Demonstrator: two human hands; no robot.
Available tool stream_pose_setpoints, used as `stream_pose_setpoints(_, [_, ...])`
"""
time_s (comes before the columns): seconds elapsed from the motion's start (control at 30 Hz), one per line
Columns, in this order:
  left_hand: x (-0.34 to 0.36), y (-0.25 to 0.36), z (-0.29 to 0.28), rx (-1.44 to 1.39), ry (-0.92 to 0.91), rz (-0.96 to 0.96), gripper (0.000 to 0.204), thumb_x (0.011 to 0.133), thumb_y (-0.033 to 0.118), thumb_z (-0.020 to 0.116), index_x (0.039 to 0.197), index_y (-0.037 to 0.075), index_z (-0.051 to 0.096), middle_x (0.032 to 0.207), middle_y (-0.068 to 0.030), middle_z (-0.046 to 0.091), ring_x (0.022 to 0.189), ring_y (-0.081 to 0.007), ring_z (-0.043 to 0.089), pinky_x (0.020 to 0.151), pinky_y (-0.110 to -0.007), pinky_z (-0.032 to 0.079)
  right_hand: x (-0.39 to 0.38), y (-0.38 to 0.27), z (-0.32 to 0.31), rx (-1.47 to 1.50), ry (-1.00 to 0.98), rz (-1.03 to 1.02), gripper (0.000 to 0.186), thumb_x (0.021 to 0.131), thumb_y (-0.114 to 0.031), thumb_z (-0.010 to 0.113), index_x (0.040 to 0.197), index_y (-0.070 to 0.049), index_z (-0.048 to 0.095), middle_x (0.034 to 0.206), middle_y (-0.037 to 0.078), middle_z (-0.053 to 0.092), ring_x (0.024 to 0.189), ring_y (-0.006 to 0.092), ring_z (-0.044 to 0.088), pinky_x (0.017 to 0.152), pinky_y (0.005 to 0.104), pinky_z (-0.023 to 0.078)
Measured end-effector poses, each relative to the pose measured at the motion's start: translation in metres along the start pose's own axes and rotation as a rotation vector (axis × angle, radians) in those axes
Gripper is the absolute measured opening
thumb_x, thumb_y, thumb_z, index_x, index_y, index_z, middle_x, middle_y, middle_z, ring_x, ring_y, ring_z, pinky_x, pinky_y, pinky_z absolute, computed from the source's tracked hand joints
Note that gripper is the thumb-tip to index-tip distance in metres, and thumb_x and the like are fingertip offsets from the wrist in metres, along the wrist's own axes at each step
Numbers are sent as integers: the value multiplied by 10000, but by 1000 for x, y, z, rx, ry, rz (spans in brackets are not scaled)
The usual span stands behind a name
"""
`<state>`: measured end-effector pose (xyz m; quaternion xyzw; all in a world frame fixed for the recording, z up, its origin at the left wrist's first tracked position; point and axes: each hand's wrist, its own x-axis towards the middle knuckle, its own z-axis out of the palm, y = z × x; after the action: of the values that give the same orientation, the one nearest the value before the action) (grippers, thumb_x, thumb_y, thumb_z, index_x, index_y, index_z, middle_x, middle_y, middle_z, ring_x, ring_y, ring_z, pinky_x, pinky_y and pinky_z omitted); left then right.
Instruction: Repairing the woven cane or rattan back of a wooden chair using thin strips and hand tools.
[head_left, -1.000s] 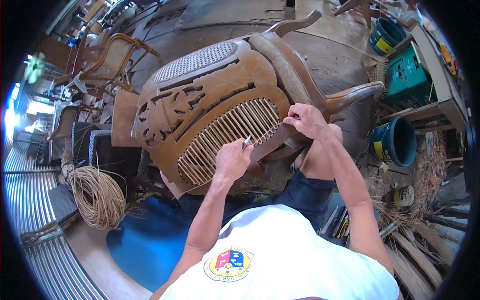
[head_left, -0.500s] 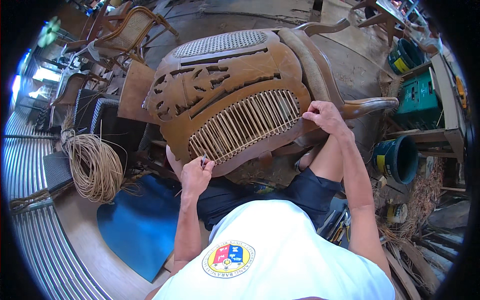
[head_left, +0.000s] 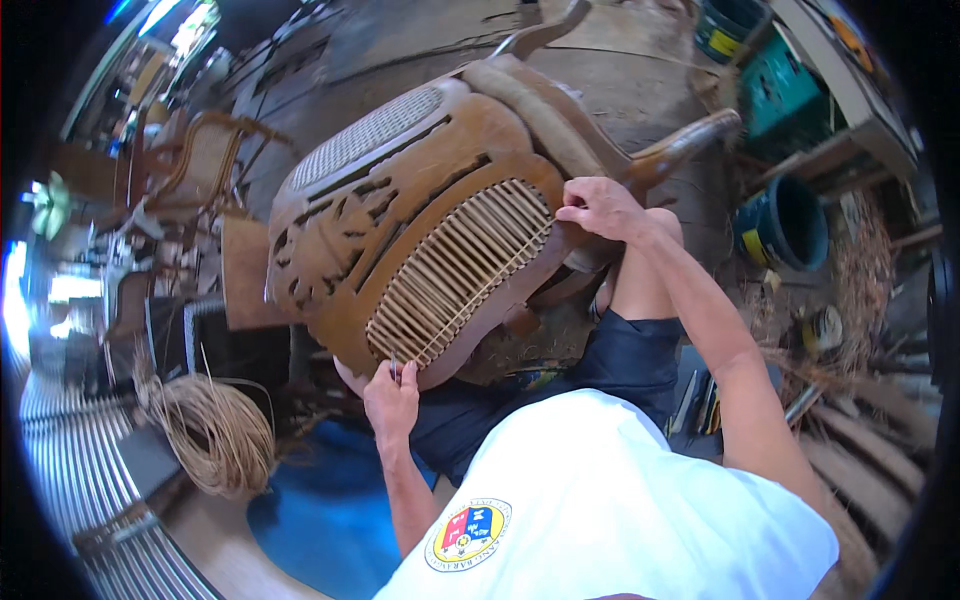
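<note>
From where I stand, the wooden chair (head_left: 470, 135) lies tipped over just ahead of the seated person (head_left: 590, 480), its back turned upward and a curved opening strung with cane strands (head_left: 460, 265) facing both hands. What counts is how that opening runs: its long axis slants from lower left, close to the lap, to upper right, toward the chair leg (head_left: 690, 147), with the short strands set crosswise. A hand sits at each end of its near edge. The left hand (head_left: 392, 398) is closer to the body, fingers curled in, a slim pointed tool (head_left: 393, 364) poking up between thumb and forefinger. The right hand (head_left: 605, 208) is farther out, thumb and forefinger pinched together at the upper end. A thin strip of cane (head_left: 487, 300) lies along the near edge between them; the right fingertips seem to have hold of it, while I cannot tell whether the left grips it too.
</note>
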<state>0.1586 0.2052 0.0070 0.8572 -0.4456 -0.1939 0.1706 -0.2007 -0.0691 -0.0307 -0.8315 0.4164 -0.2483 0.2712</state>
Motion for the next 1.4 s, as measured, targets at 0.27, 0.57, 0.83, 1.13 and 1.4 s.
stream_pose_setpoints(0.27, [4, -7, -4, -7, -34, 8, 286, 974, 279, 728, 901, 4, 695, 700, -79, 710, 632, -172, 658, 637, -339, 518, -7, 3, -4, -9, -37, 60, 292, 899, -297, 754, 928, -22, 659, 930, 190, 702, 932, 386, 678, 831, 468, 513])
stream_pose_setpoints(0.57, [7, -12, -7, -22, -27, 30, 277, 974, 262, 730, 899, -2, 688, 691, -81, 702, 623, -159, 646, 627, -331, 512, 0, -19, -18, -66, -59, 27, 270, 872, -248, 781, 882, -6, 662, 879, 200, 688, 856, 379, 666, 773, 453, 503])
stream_pose_setpoints(0.83, [0, -13, -6, -30, -25, 8, 303, 972, 301, 729, 899, 9, 692, 724, -160, 700, 661, -302, 677, 671, -415, 533, 9, -6, -18, 2, -149, 49, 257, 863, -249, 801, 834, -26, 675, 855, 176, 706, 870, 364, 688, 788, 454, 515])
stream_pose_setpoints(1.13, [2, -6, -3, -81, -57, 24, 296, 975, 263, 727, 907, -20, 676, 701, -154, 680, 621, -261, 628, 648, -396, 519, 20, 13, -40, 3, -141, 12, 247, 839, -267, 801, 882, -33, 738, 832, 170, 705, 838, 345, 694, 784, 429, 522])
stream_pose_setpoints(1.4, [-9, 32, 10, -199, -126, 155, 259, 975, 236, 726, 924, -13, 680, 660, -138, 613, 572, -198, 562, 601, -352, 489, 18, 29, -70, -133, -137, 83, 263, 858, -309, 758, 896, -51, 734, 914, 156, 712, 929, 351, 690, 822, 441, 521])
